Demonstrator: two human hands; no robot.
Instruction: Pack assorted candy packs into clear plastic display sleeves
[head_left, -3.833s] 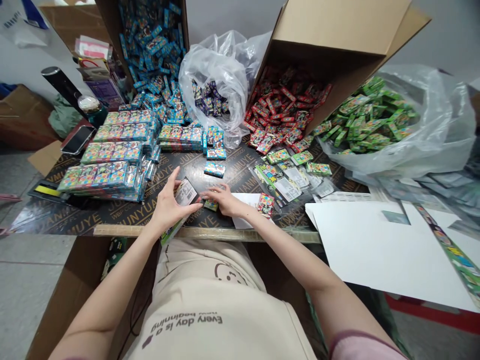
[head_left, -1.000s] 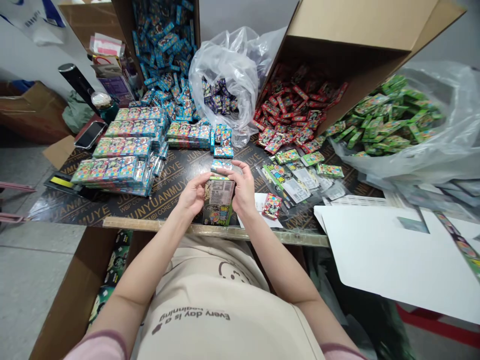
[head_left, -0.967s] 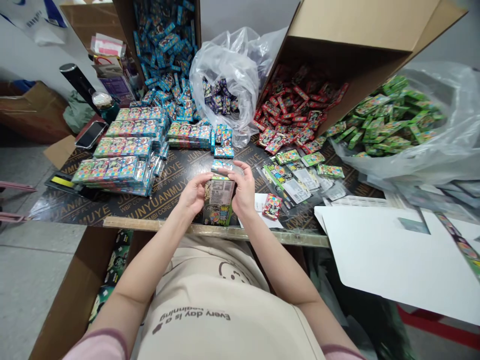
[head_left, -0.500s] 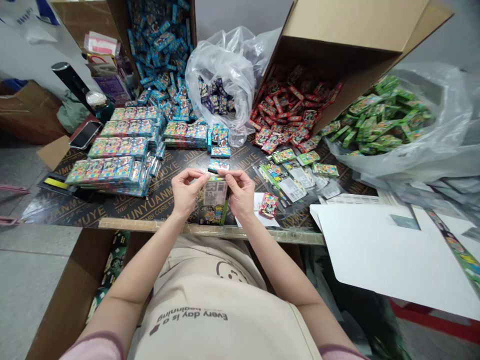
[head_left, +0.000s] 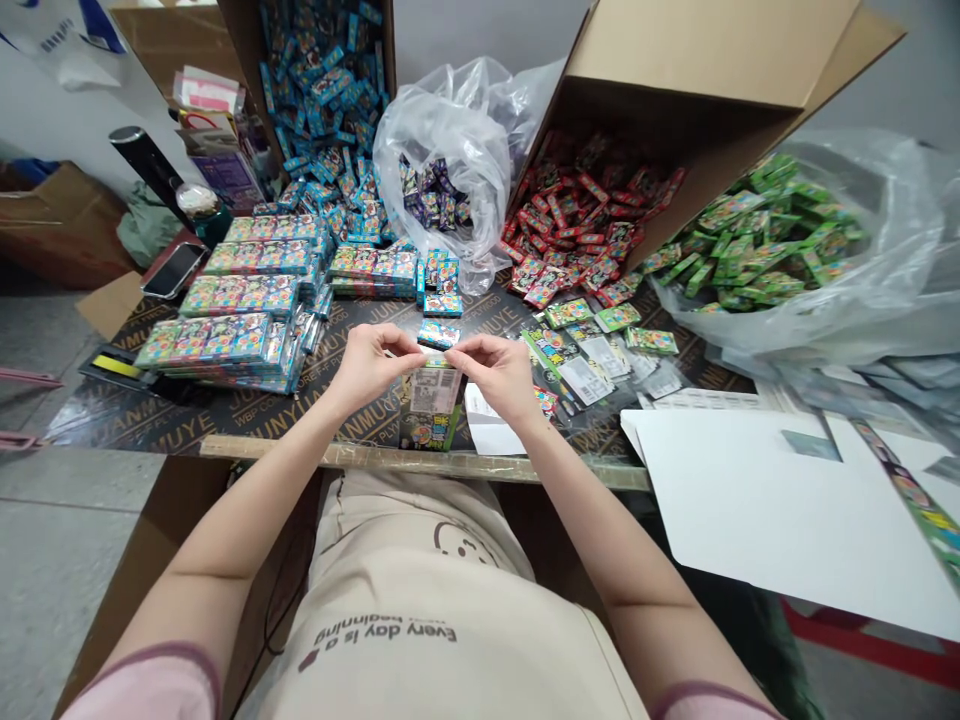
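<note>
A clear printed bag [head_left: 433,400] with a black and green lower part stands at the table's front edge. My left hand [head_left: 375,365] pinches its top edge on the left, and my right hand [head_left: 499,372] pinches the same edge on the right, fingertips close together. Just beyond my fingers lies a small blue packet [head_left: 439,333]. White paper [head_left: 495,430] lies under my right wrist, and a red packet [head_left: 545,402] shows partly beside that wrist.
Stacked packet sets [head_left: 240,295] stand at left. Behind are a box of blue packets [head_left: 322,90], a bag of purple ones [head_left: 439,195], a box of red ones [head_left: 577,215] and a bag of green ones [head_left: 787,235]. White sheets [head_left: 787,510] overhang the front right.
My right hand has moved slightly right and now covers part of the red packet. Both hands still pinch the bag's top edge, which has shifted a little to the right.
</note>
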